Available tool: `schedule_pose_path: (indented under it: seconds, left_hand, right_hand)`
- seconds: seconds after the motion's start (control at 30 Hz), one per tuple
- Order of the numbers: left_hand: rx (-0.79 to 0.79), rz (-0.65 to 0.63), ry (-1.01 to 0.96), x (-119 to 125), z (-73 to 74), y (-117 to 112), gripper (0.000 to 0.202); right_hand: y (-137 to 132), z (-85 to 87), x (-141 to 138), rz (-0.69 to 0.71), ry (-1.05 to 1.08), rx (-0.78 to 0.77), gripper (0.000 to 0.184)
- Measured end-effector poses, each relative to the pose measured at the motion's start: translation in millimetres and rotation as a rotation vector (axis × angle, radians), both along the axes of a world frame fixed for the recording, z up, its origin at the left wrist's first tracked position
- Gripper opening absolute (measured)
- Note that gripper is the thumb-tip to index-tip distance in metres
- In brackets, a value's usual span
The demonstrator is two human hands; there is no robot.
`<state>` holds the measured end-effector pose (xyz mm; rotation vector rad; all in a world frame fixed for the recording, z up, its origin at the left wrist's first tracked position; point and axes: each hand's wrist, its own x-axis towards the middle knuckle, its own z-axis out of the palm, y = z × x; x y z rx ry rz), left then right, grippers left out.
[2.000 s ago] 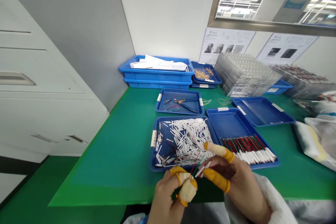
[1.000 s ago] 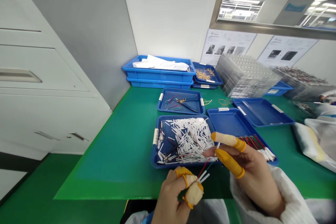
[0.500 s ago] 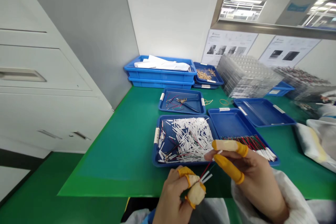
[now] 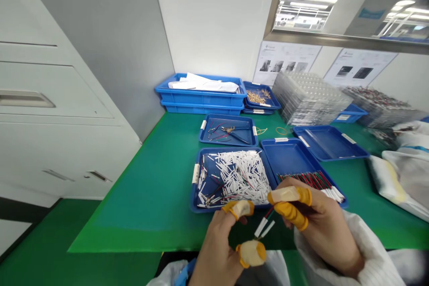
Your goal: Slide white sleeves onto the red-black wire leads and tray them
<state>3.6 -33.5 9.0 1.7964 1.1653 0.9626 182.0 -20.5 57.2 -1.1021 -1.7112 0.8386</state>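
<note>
Green-matted counter (image 4: 150, 196) set against a white wall, with printed sheets and a window strip above.

Hands: the person's right hand (image 4: 315, 228) wears orange cots on thumb and forefinger. Its fingers (image 4: 291, 213) are pressed together, pinching a short bundle of thin red and green wires with white sleeved ends (image 4: 264, 228). The bundle hangs in the air over the counter's near edge, white tips pointing down toward the left hand (image 4: 217, 250). That hand's cotted thumb and forefinger are spread apart and hold nothing. Its thumb sits just under the tips; contact cannot be told.

Around them: just beyond the hands is a blue plastic tray (image 4: 193, 196) heaped with loose white sleeves (image 4: 241, 174). Beside it, a second blue tray (image 4: 288, 156) holds sleeved red and green wires in a neat row (image 4: 311, 181). Farther back, a small blue tray carries black-handled pliers (image 4: 234, 132). A co-worker's white sleeve (image 4: 402, 165) shows at the right edge.

Handling, as judged: the wires look limp and light. The right pinch is best kept close to the sleeves so the tips don't splay. The left fingers should close on the white ends squarely, one pad on each side. Cots dull the sense of touch, so alignment is better checked by eye.
</note>
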Motion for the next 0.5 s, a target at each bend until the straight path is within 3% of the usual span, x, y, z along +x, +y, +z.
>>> schedule_pose_path:
  seconds: [0.07, 0.2, 0.33, 0.5]
  left_hand:
    - [0.122, 0.042, -0.023, -4, 2.8, 0, 0.047]
    - [0.266, 0.055, -0.028, 0, 13.8, 3, 0.05]
    - [0.354, 0.02, 0.079, 19, 24.0, 3, 0.024]
    - [0.478, 0.088, 0.095, 27, 24.9, 2, 0.026]
  right_hand:
    - [-2, 2.7, 2, -0.012, -0.04, 0.033, 0.014]
    - [-5, 7.3, 4, -0.044, -0.134, 0.139, 0.018]
    - [-9, 10.8, 5, -0.053, -0.22, 0.248, 0.016]
    - [-9, 15.0, 14, -0.112, -0.236, 0.291, 0.019]
